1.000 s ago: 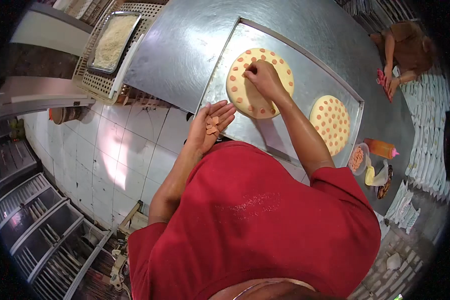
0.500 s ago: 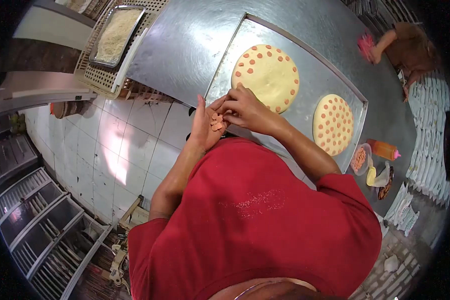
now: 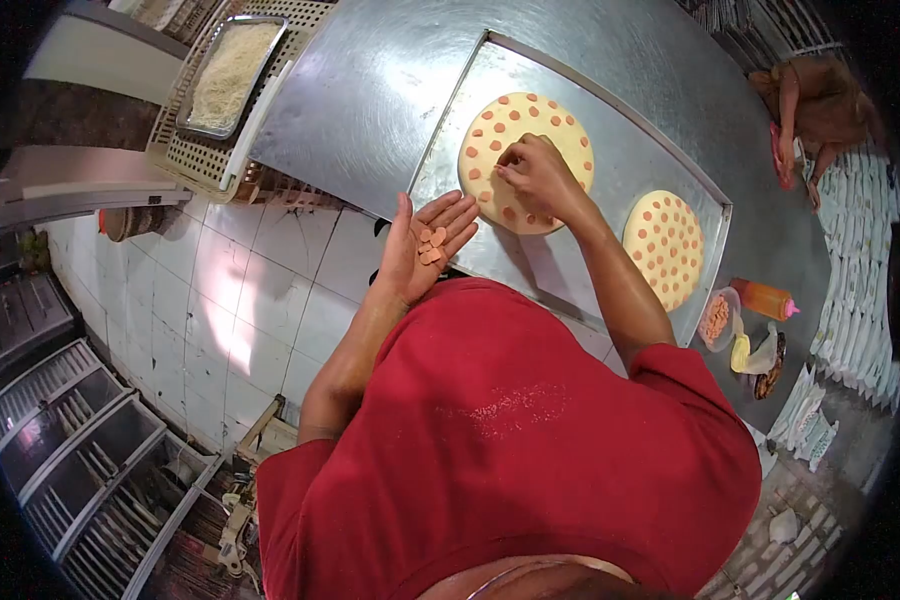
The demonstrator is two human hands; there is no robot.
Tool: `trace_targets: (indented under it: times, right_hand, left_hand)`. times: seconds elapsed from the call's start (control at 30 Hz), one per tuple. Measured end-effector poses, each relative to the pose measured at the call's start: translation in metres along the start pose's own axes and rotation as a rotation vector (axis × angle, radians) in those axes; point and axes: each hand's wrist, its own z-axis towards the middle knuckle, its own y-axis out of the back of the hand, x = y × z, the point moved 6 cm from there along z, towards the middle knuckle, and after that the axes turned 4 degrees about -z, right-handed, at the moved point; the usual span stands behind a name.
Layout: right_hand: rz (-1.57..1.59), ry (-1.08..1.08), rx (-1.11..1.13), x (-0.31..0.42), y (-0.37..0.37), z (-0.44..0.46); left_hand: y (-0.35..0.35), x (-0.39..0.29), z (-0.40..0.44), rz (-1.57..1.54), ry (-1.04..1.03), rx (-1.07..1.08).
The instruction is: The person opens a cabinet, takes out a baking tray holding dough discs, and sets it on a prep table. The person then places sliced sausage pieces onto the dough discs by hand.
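Palm up, my left hand (image 3: 415, 245) has its fingers stretched out and holds several small round sausage slices (image 3: 432, 244) on the palm, just off the tray's near edge. My right hand (image 3: 542, 178) is over the larger round of pale dough (image 3: 560, 125), thumb and fingers pinched together on what looks like one sausage slice, mostly hidden by the fingertips. Slices dot this dough around its rim and on its left side; the hand covers part of its middle. The smaller-looking dough round (image 3: 663, 250), on the right, has slices all over. Both rounds lie on a metal tray (image 3: 610, 105).
Near the tray's right corner are a tub of sausage pieces (image 3: 715, 318), an orange sauce bottle (image 3: 765, 299) and a yellow-filled container (image 3: 741, 352). A crate (image 3: 170, 150) with a pan of crumbs (image 3: 232, 80) stands left. Another person (image 3: 820, 105) works beside wrapped packets (image 3: 858, 270).
My right hand has moved from my left palm to over the larger dough. My left fingers have spread flatter. The other person's arms have shifted toward the packets.
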Motion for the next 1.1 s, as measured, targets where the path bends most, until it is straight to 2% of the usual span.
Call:
trace_targets:
  times: [0.33, 0.47, 0.57, 0.7, 0.87, 0.97, 1.1]
  right_hand:
    - [-0.056, -0.004, 0.082, -0.011, -0.01, 0.005]
    - [-0.128, 0.025, -0.027, 0.001, -0.002, 0.002]
    - [-0.214, 0.221, 0.011, 0.017, -0.009, -0.002]
    - [-0.297, 0.273, 0.02, 0.017, -0.014, -0.004]
    - [-0.183, 0.2, -0.065, 0.006, -0.01, 0.001]
    - [-0.062, 0.059, -0.086, -0.006, -0.009, 0.005]
    - [-0.134, 0.071, -0.219, -0.003, -0.001, 0.003]
  left_hand:
    - [0.001, -0.001, 0.001, 0.014, -0.011, -0.002]
    - [0.001, -0.001, 0.001, 0.022, -0.008, -0.009]
    - [0.001, 0.0, 0.003, 0.024, -0.003, -0.008]
    - [0.001, -0.002, 0.003, 0.028, -0.004, -0.01]
    - [0.002, -0.002, 0.003, 0.024, -0.006, -0.002]
    - [0.0, -0.003, 0.003, 0.031, -0.006, -0.001]
    - [-0.002, -0.002, 0.003, 0.029, -0.012, -0.009]
